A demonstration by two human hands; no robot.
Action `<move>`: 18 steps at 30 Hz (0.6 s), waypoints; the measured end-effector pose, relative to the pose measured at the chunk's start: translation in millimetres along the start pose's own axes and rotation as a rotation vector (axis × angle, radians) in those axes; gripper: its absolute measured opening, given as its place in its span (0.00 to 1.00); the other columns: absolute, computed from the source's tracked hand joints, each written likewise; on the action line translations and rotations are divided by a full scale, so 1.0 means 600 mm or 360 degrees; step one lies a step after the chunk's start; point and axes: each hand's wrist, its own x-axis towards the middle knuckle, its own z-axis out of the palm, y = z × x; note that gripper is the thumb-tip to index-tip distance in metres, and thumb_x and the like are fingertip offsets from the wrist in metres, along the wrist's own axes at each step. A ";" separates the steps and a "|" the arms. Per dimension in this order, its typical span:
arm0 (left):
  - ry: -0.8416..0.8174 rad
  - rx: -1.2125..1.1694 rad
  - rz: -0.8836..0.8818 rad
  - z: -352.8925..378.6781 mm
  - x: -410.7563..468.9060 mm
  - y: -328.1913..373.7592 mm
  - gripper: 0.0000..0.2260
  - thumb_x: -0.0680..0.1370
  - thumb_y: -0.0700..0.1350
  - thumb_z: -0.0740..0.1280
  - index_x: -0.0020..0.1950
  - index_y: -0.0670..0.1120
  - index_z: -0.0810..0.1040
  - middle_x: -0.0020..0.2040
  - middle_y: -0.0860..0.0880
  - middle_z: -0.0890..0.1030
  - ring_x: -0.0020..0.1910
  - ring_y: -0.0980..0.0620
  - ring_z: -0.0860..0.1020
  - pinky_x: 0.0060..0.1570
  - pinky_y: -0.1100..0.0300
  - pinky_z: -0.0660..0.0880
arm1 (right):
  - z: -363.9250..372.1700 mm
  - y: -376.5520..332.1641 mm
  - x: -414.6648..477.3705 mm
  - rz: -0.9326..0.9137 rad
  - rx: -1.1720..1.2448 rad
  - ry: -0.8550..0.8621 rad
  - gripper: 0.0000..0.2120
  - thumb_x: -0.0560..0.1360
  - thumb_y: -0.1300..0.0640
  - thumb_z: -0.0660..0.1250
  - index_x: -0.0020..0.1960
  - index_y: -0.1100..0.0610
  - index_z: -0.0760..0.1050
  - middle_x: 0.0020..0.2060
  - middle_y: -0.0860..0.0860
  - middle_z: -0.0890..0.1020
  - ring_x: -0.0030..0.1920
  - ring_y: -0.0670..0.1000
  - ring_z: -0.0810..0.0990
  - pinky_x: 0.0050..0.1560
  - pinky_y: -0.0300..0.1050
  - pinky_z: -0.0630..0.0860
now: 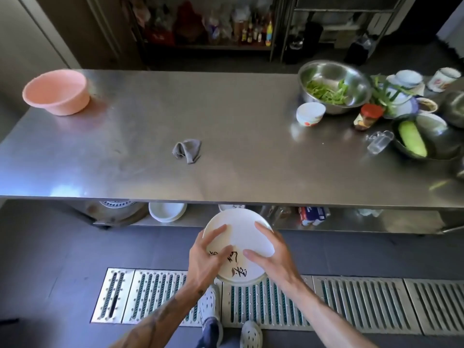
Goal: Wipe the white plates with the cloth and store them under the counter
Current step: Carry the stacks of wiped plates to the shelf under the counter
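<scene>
Looked past halfway for this batch: wiping judged done, storing in hand. Found the white plates point(241, 237) off the surface point(226, 116), held low in front of its near edge, above the floor grate point(351, 297) and close to the shelf point(351, 222) under the counter. Read them as two, stacked slightly askew, plain one on top and black brush marks on the lower; couldn't confirm the count.

Had the left hand point(207, 257) curled round the left rim with fingers laid across the top face. Had the right hand point(272, 249) gripping the right rim the same way. Saw nothing else in either.

Spotted the cloth point(187, 150) crumpled mid-surface, well apart from both hands. Couldn't tell whether the plates were actually clean. Couldn't rule out more plates among the stacked crockery point(404, 89) far right.

Noted on the shelf: a white bowl point(167, 212) with nothing visible in it, and a printed box point(313, 216).

Logged containers up top:
- pink basin point(56, 91) far left, nothing visible inside
- steel bowl point(334, 71) with cut green vegetables
- small white bowl point(310, 113) just beside it, contents hidden
- red-lidded jar point(367, 116), dark contents
- dark bowl point(437, 146) holding a pale green gourd point(413, 138)
- clear cup point(379, 141) on its side, beside that bowl
</scene>
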 end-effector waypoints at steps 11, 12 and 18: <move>-0.0046 0.0037 -0.0062 0.000 0.191 -0.262 0.22 0.70 0.54 0.74 0.64 0.67 0.80 0.67 0.63 0.74 0.62 0.63 0.75 0.60 0.56 0.78 | 0.129 0.222 0.199 0.0050 0.0017 0.0003 0.35 0.67 0.49 0.83 0.70 0.36 0.74 0.70 0.35 0.72 0.69 0.34 0.67 0.68 0.38 0.68; -0.0050 0.0025 -0.0047 0.006 0.212 -0.287 0.22 0.71 0.53 0.74 0.64 0.67 0.80 0.66 0.62 0.74 0.62 0.63 0.75 0.59 0.58 0.78 | 0.137 0.250 0.223 0.0037 0.0008 0.0018 0.35 0.67 0.48 0.83 0.70 0.36 0.74 0.71 0.36 0.72 0.70 0.35 0.68 0.68 0.37 0.68; -0.0019 -0.0021 -0.0012 0.053 0.336 -0.442 0.21 0.71 0.53 0.75 0.63 0.66 0.81 0.64 0.59 0.75 0.59 0.61 0.77 0.52 0.66 0.79 | 0.176 0.405 0.362 -0.0012 -0.0009 -0.0013 0.36 0.67 0.47 0.83 0.71 0.36 0.73 0.71 0.35 0.72 0.70 0.32 0.66 0.67 0.37 0.67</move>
